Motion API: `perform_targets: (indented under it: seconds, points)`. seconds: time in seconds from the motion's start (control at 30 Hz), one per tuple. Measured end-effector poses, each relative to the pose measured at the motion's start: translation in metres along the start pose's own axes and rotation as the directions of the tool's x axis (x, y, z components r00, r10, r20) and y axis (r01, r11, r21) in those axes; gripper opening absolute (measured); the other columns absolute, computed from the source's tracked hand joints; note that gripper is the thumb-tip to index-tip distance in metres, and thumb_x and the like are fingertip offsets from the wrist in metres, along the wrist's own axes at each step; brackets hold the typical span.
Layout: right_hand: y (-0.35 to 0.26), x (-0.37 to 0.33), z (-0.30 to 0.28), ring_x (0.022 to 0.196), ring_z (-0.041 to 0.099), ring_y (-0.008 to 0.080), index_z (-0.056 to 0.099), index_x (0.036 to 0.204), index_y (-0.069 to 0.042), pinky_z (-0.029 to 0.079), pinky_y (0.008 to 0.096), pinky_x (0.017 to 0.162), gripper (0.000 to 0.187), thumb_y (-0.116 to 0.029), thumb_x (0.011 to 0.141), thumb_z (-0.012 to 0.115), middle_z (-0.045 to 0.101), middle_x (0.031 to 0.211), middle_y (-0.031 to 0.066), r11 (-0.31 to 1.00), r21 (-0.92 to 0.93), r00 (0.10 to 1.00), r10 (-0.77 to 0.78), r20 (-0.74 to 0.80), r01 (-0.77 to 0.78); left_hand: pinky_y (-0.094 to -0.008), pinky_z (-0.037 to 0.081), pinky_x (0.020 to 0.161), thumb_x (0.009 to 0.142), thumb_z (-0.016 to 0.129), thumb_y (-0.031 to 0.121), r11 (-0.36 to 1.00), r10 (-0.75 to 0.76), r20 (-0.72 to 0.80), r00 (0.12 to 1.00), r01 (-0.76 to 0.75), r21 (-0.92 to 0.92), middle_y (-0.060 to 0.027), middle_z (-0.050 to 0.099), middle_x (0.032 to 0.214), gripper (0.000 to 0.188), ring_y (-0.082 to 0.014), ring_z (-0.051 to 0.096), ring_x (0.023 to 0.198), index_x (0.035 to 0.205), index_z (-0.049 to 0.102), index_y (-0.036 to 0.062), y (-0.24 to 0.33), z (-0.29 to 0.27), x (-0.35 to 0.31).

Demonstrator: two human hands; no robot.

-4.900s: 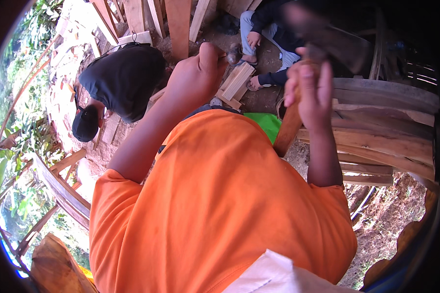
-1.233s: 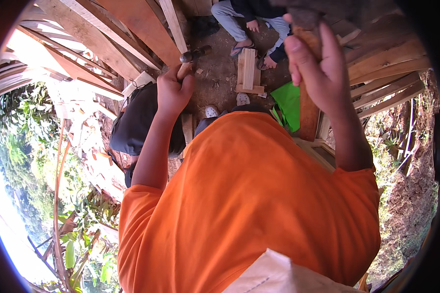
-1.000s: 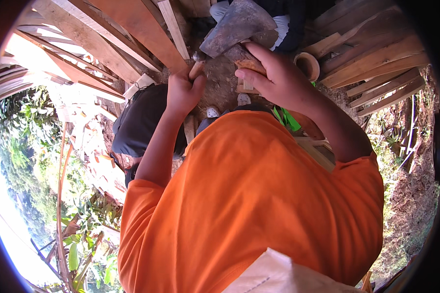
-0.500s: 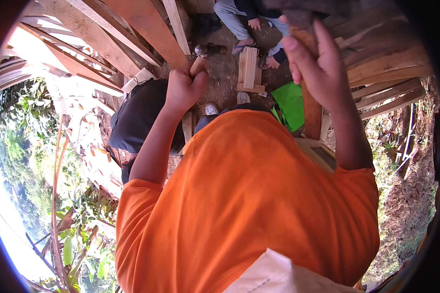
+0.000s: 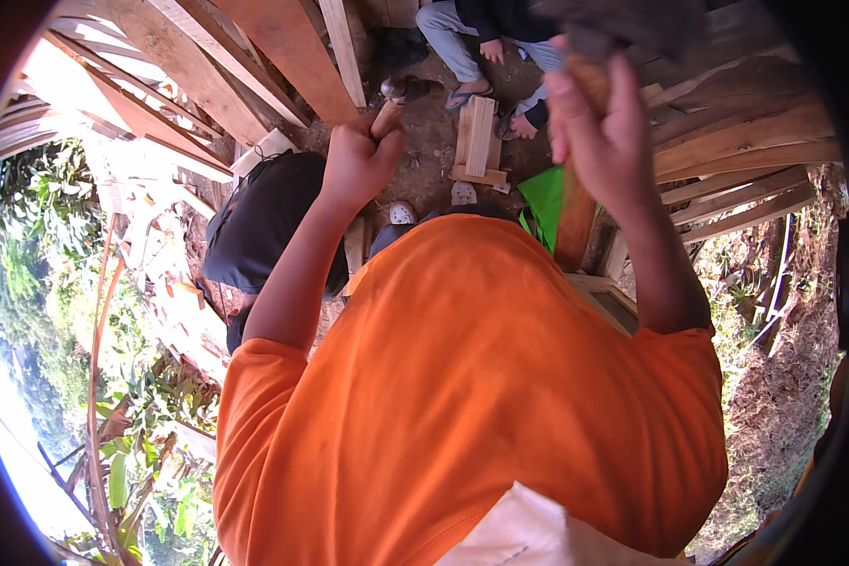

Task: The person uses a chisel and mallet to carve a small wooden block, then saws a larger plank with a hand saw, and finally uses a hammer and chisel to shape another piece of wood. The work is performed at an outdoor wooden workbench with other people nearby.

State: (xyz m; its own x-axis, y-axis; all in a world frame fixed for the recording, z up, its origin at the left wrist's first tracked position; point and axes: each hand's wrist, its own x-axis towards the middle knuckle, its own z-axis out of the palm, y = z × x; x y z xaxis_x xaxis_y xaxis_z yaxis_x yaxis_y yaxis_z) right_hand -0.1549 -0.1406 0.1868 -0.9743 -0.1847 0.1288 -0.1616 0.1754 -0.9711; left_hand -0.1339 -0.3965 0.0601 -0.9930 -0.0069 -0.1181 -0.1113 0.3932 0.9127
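Two tools, one to each hand, show on either side of the block, a pale piece of wood on the ground. Left of the block, the left hand has its fingers wrapped right round the handle of the hammer, thumb laid along it. That hold seems to keep the head clear above the fist, pointing toward the block's side. Right of the block, the right hand has the handle of the broad blade between thumb and bent fingers, close under the metal; gripping there probably steadies the heavy end. How tightly those fingers press, I cannot tell, as the blade is blurred. Brown wood shows below the right hand, nearer the wearer than the block; whether it joins the handle is unclear. Green cloth lies partly behind it, just right of the block. Beyond the block sits a person, one hand beside it; left of the block, past the left forearm, another person in black is bent over.

A second ago the blade was swung across and mostly hid the block; now it is up to the right, leaving the block visible, while the hammer has stayed in the left fist
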Motion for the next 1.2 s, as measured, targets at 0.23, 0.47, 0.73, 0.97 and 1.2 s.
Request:
perform_targets:
  seconds: [0.23, 0.47, 0.73, 0.97, 1.2]
  points:
    - [0.009, -0.007, 0.001, 0.053, 0.046, 0.0051, 0.051, 0.13, -0.003, 0.04, 0.0218, 0.048, 0.033, -0.019, 0.102, 0.057, 0.054, 0.076, 0.0, 0.989, -0.025, 0.97, 0.146, 0.194, -0.144, -0.0411, 0.049, 0.054, 0.085, 0.066, 0.019, 0.935, 0.229, -0.032, 0.973, -0.211, 0.285, -0.0164, 0.064, 0.065, 0.016, -0.0341, 0.064, 0.058, 0.083, 0.067, 0.003, 0.02, -0.006, 0.0]
    - [-0.015, 0.0, -0.038, 0.052, 0.047, 0.0074, 0.049, 0.132, -0.005, 0.042, 0.0228, 0.047, 0.033, -0.021, 0.103, 0.054, 0.05, 0.075, 0.0014, 0.993, 0.106, 0.986, -0.041, -0.16, 0.059, -0.0439, 0.051, 0.053, 0.088, 0.068, 0.026, 0.772, 0.399, -0.174, 0.9, -0.227, 0.594, -0.0132, 0.065, 0.066, 0.018, -0.0336, 0.064, 0.058, 0.084, 0.065, 0.008, 0.048, -0.021, 0.005]
    - [0.005, -0.007, 0.002, 0.051, 0.046, 0.0057, 0.046, 0.131, -0.004, 0.043, 0.0225, 0.048, 0.034, -0.018, 0.102, 0.056, 0.05, 0.072, 0.0004, 0.99, 0.01, 0.965, 0.136, 0.223, -0.141, -0.0441, 0.048, 0.05, 0.09, 0.067, 0.026, 0.806, 0.452, -0.222, 0.864, -0.289, 0.517, -0.014, 0.061, 0.059, 0.023, -0.0341, 0.062, 0.055, 0.075, 0.063, 0.009, 0.046, -0.007, 0.021]
    - [0.006, -0.004, -0.015, 0.051, 0.047, 0.0055, 0.051, 0.126, -0.004, 0.043, 0.0221, 0.047, 0.028, -0.021, 0.103, 0.054, 0.052, 0.071, 0.001, 0.991, 0.12, 0.997, -0.054, -0.046, 0.059, -0.0435, 0.048, 0.05, 0.089, 0.068, 0.026, 0.789, 0.466, -0.242, 0.851, -0.276, 0.549, -0.014, 0.059, 0.057, 0.022, -0.0342, 0.062, 0.054, 0.077, 0.064, 0.0088, 0.044, -0.009, 0.023]
    - [0.005, 0.004, -0.03, 0.051, 0.05, 0.0067, 0.049, 0.128, -0.002, 0.044, 0.0209, 0.048, 0.035, -0.022, 0.101, 0.058, 0.056, 0.074, 0.0014, 0.986, 0.167, 0.998, -0.007, -0.059, 0.017, -0.0434, 0.05, 0.055, 0.086, 0.066, 0.019, 0.829, 0.385, -0.243, 0.89, -0.218, 0.515, -0.0186, 0.06, 0.062, 0.015, -0.037, 0.064, 0.06, 0.083, 0.067, 0.0051, 0.038, -0.019, 0.024]
